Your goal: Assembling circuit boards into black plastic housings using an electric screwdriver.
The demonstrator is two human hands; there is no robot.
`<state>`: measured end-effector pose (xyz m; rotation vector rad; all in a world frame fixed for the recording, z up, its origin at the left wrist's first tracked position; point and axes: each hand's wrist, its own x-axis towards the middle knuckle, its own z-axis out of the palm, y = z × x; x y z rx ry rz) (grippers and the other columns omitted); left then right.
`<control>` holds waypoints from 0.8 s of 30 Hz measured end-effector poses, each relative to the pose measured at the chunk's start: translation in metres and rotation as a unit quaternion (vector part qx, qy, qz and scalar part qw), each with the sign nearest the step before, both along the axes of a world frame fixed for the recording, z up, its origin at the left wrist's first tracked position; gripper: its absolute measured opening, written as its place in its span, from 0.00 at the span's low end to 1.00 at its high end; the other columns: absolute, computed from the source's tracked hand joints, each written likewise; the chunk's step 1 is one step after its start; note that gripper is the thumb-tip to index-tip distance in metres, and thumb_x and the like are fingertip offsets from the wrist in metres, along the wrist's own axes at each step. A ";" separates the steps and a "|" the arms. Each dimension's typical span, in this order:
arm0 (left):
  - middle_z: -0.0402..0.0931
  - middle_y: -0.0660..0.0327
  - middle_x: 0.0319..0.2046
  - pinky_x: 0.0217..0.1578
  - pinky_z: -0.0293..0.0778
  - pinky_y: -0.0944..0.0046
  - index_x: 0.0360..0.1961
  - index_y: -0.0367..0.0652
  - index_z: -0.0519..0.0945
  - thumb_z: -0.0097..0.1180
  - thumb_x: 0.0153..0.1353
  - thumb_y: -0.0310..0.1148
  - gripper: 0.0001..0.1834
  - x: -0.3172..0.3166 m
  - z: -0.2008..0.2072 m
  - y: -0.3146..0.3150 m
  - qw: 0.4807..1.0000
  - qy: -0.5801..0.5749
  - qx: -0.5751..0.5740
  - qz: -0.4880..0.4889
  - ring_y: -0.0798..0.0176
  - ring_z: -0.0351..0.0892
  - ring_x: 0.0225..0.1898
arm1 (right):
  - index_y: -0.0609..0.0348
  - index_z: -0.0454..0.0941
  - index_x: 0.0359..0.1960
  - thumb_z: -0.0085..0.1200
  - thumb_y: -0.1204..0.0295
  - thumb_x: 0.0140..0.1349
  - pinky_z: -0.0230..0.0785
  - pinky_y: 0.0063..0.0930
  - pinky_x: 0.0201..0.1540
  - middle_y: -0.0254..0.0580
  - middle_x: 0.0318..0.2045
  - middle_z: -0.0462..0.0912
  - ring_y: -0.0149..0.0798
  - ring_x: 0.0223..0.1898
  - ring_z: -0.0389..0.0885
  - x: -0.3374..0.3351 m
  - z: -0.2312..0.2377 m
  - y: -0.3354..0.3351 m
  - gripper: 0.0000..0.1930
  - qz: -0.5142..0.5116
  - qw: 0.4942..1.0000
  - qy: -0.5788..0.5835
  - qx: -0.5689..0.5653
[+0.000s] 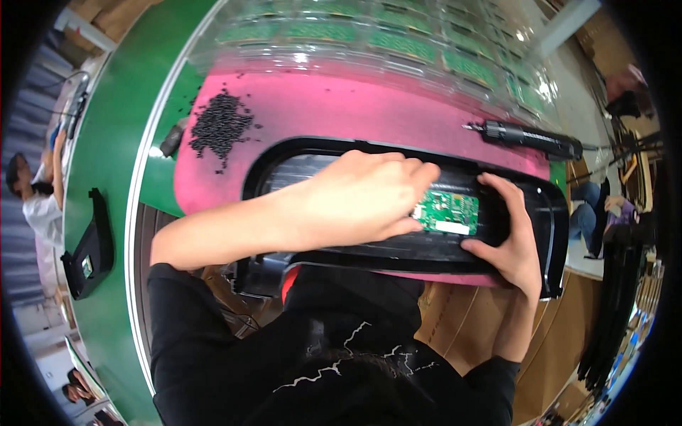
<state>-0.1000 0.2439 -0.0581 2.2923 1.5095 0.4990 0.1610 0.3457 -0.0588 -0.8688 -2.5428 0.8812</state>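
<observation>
A small green circuit board point(455, 209) with a white strip lies within a long black plastic housing point(320, 165), whose open side faces up. My left hand point(376, 195) reaches over the housing, its fingers and thumb closed on the board's left end; the exact contact is partly hidden by the hand. At the board's right side, my right hand point(517, 241) is open, thumb and forefinger spread apart. The forefinger is near the housing's far wall and the thumb is just below the board's corner.
Under the housing is a pink mat point(298, 99). Loose small black screws point(222, 124) form a pile at its left. A black electric screwdriver point(529, 137) lies far right. Clear trays of green boards point(398, 46) stand behind. Another black housing point(91, 248) rests on the green table point(117, 156).
</observation>
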 end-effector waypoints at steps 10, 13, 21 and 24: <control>0.81 0.49 0.28 0.34 0.76 0.57 0.33 0.33 0.82 0.63 0.51 0.25 0.08 -0.154 -0.001 -0.010 0.958 0.049 0.068 0.273 0.51 0.82 0.32 | 0.53 0.66 0.66 0.54 0.75 0.66 0.61 0.20 0.52 0.37 0.53 0.73 0.27 0.43 0.68 0.079 0.030 0.097 0.26 -0.261 0.961 0.038 0.080; 0.81 0.49 0.27 0.33 0.76 0.57 0.31 0.32 0.82 0.65 0.47 0.23 0.08 -0.166 -0.019 -0.013 0.965 -0.005 -0.045 0.258 0.51 0.82 0.31 | 0.47 0.64 0.68 0.53 0.71 0.68 0.65 0.21 0.50 0.36 0.50 0.75 0.25 0.43 0.71 0.074 0.032 0.126 0.27 -0.281 0.957 0.030 -0.067; 0.78 0.49 0.19 0.28 0.74 0.57 0.25 0.31 0.80 0.64 0.43 0.19 0.07 -0.163 -0.033 -0.018 0.968 0.012 -0.019 0.250 0.51 0.81 0.23 | 0.51 0.51 0.64 0.60 0.75 0.63 0.71 0.36 0.47 0.44 0.52 0.71 0.34 0.48 0.72 -0.013 0.011 0.121 0.34 -0.347 0.851 0.393 -0.034; 0.79 0.48 0.25 0.37 0.73 0.50 0.27 0.34 0.79 0.59 0.50 0.22 0.03 -0.159 -0.028 -0.017 0.962 0.047 -0.069 0.259 0.45 0.80 0.36 | 0.63 0.58 0.62 0.58 0.73 0.65 0.69 0.30 0.50 0.43 0.46 0.79 0.35 0.43 0.78 -0.055 0.012 0.107 0.28 -0.212 0.873 0.439 0.010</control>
